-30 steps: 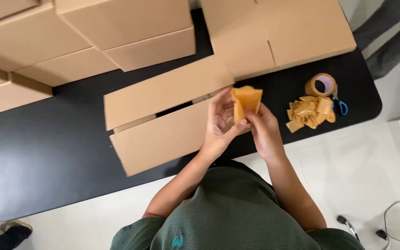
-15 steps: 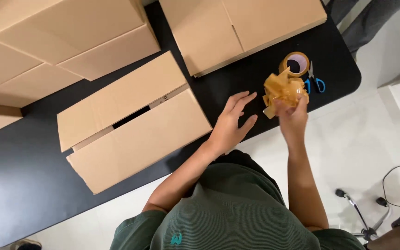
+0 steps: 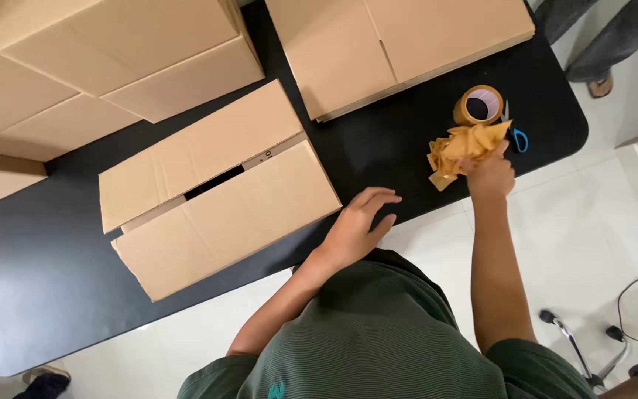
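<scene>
A closed cardboard box (image 3: 215,192) lies on the black table (image 3: 31,281), a narrow gap showing between its two top flaps. My left hand (image 3: 359,222) rests flat on the table just right of the box, fingers apart, holding nothing. My right hand (image 3: 490,171) reaches out to the right end of the table and presses on a heap of crumpled brown tape pieces (image 3: 458,151). A roll of brown tape (image 3: 478,106) stands just beyond the heap, with blue-handled scissors (image 3: 515,133) beside it.
Several more cardboard boxes (image 3: 119,52) fill the far left of the table. A flat stack of cardboard (image 3: 400,44) lies at the far right. Another person's leg and sandal (image 3: 599,44) show past the table's corner. A chair base (image 3: 592,355) stands on the white floor.
My right hand carried a brown tape piece from in front of me to the heap at the right. My left hand let go and came down onto the table.
</scene>
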